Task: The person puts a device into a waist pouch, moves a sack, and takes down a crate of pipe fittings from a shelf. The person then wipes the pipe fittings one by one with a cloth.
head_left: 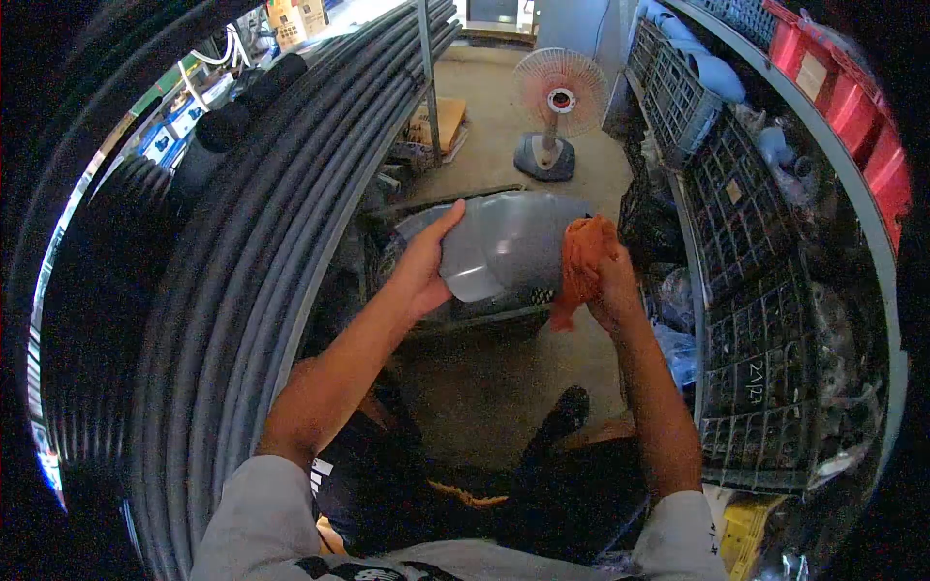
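A large, smooth grey plastic pipe fitting [509, 237], curved and glossy, is held in front of me over a dark crate [475, 321]. My left hand [426, 266] grips its left end, the thumb lying on top and the other fingers partly hidden beneath. A crumpled orange cloth [584, 254] is bunched in my right hand [614, 292], closed around it. The cloth touches the right end of the fitting, and a loose corner hangs down. Whatever is inside the crate is mostly hidden by the fitting.
Long dark pipes [291, 184] fill a rack on the left. A standing fan [560, 102] is on the floor ahead. Along the right, a metal-framed shelf holds black crates [746, 373], a blue-grey crate [678, 87] and red bins [823, 82]. A yellow crate [746, 533] sits lower right.
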`<state>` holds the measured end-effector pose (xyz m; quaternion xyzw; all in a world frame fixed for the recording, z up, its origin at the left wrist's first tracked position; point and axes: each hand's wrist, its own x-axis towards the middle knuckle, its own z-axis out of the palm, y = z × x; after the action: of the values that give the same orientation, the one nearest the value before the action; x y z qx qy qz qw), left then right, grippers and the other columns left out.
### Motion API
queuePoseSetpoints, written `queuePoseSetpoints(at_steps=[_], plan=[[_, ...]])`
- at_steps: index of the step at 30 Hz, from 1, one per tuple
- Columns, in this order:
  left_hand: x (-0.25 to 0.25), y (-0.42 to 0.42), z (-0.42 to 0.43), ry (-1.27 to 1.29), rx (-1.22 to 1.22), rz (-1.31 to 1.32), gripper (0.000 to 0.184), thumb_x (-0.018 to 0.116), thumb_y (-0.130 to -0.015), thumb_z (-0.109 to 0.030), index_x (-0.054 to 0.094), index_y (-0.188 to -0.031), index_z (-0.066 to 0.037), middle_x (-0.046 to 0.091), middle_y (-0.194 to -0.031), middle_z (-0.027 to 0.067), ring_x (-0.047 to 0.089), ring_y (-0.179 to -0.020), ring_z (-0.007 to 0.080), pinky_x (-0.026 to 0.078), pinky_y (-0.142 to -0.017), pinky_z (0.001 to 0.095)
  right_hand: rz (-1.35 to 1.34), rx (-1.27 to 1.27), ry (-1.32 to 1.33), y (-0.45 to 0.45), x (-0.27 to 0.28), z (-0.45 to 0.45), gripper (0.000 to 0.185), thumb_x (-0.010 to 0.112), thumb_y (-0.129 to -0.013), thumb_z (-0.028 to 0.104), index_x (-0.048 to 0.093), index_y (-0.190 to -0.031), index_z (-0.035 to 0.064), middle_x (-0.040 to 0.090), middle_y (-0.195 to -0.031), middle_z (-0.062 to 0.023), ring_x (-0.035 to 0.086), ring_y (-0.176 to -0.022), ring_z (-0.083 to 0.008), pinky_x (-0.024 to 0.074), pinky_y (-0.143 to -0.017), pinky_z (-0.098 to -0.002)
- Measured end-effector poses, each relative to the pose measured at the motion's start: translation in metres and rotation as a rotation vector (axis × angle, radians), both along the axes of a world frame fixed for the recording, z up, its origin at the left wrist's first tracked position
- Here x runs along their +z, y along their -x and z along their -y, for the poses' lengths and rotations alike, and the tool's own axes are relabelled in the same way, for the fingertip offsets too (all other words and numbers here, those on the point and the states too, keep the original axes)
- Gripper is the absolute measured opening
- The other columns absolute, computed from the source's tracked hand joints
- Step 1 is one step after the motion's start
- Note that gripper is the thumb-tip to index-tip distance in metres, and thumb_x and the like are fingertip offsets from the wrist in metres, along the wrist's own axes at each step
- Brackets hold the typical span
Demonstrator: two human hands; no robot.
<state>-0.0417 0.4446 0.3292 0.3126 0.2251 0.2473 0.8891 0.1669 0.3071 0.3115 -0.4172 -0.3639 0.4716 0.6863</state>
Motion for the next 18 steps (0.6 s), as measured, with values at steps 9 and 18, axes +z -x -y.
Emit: queuePoseSetpoints(at_steps=[9,18], plan=[[-0.003,0.024,0.001,-1.093,-0.336,-0.259,0.044,0.067,-0.085,-0.036,0.056,-0.112,-0.003,0.061,-0.1,0.0072,0.057,-0.089,0.0137,0.045,-0.079,0.0295,-0.164,-0.123,0.157,-0.025,-0.012,-0.014,0.039,0.057,-0.09,0.042,0.057,-0.111,0.0094,0.061,-0.101,-0.0036,0.058,-0.093,-0.0155,0.0458,-0.085,-0.0311],[0.006,0.013,0.021,-0.136,0.034,-0.16,0.04,0.063,-0.087,-0.031,0.056,-0.111,0.0,0.063,-0.1,0.0091,0.063,-0.089,0.0214,0.05,-0.08,0.0367,0.174,-0.247,0.175,-0.018,-0.064,-0.021,0.041,0.057,-0.091,0.036,0.052,-0.112,0.0013,0.06,-0.103,-0.0077,0.061,-0.086,-0.0186,0.0519,-0.071,-0.0347]])
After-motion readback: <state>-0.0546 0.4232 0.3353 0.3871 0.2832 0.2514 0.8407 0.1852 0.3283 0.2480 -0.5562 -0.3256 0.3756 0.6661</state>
